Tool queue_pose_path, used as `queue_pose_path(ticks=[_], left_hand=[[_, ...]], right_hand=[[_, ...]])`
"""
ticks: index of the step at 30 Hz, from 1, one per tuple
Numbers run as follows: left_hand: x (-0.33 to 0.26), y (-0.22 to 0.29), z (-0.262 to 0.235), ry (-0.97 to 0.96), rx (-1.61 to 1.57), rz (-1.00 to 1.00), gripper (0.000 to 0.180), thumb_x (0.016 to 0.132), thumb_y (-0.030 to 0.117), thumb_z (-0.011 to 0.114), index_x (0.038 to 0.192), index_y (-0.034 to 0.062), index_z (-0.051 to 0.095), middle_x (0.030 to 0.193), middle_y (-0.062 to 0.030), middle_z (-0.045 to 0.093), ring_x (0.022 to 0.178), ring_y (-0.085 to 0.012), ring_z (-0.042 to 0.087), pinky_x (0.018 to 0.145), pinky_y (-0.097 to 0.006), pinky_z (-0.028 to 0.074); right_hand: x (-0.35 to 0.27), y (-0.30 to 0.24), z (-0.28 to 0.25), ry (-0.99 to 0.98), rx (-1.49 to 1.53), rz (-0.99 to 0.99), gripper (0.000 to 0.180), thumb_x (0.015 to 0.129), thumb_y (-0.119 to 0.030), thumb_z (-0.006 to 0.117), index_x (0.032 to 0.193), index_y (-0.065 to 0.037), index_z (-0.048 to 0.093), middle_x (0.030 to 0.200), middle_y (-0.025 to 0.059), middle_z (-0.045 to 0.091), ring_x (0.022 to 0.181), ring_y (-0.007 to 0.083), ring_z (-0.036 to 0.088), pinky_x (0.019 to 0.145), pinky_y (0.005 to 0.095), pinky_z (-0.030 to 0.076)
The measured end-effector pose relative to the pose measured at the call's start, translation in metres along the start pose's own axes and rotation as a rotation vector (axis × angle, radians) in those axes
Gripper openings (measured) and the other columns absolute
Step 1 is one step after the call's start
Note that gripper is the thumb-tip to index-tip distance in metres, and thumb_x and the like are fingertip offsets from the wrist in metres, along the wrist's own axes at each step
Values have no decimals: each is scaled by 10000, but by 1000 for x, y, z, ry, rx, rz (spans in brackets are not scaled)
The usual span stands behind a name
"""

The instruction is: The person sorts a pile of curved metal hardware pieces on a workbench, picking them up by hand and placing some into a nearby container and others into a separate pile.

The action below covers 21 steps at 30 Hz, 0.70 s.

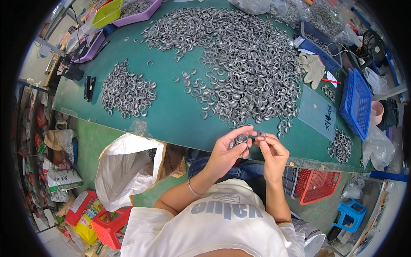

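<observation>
Both hands are raised at the near edge of a green table (171,115). My left hand (229,150) holds a few small grey metal rings (242,139) between thumb and fingers. My right hand (272,150) pinches a single metal ring (261,135) right beside them. Just beyond the hands spreads a large heap of the same metal rings (239,64). A smaller pile of rings (127,92) lies on the table to the left, and another small pile (341,146) to the right.
An open white sack (124,169) stands below the table's edge on the left. A blue basket (356,103), white gloves (314,68) and a small black fan (373,45) sit on the right. Purple trays (137,13) are at the far end. Red baskets (314,186) stand on the floor.
</observation>
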<state>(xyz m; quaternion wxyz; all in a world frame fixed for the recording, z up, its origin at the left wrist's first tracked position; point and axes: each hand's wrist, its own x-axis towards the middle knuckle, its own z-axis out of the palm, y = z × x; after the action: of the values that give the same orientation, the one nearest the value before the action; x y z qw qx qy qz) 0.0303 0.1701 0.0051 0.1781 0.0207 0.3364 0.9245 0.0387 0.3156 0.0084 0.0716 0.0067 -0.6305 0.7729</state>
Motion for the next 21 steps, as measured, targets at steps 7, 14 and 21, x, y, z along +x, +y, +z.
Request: queue_pose_path(ticks=[7, 14, 21], left_hand=[[0, 5, 8, 29, 182, 74, 389, 885, 25, 523, 1266, -14, 455, 1022, -72, 543, 735, -84, 494, 620, -216, 435], [-2, 0, 2, 67, 77, -64, 324, 919, 109, 520, 1210, -29, 489, 930, -75, 560, 686, -88, 480, 502, -198, 378], [-1, -3, 0, 77, 104, -175, 312, 943, 211, 504, 1141, -29, 526, 833, -40, 551, 618, -64, 456, 463, -185, 353]], right_hand=[[-2, -6, 1, -11, -5, 3, 124, 861, 9, 573, 961, 56, 628, 960, 118, 611, 866, 160, 580, 788, 271, 462], [0, -8, -3, -38, 431, 318, 154, 909, -83, 542, 959, 32, 632, 874, 85, 635, 813, 135, 583, 731, 281, 464], [4, -15, 6, -117, -803, -479, 173, 663, 30, 681, 830, -5, 655, 836, 101, 606, 749, 259, 557, 669, 329, 444]])
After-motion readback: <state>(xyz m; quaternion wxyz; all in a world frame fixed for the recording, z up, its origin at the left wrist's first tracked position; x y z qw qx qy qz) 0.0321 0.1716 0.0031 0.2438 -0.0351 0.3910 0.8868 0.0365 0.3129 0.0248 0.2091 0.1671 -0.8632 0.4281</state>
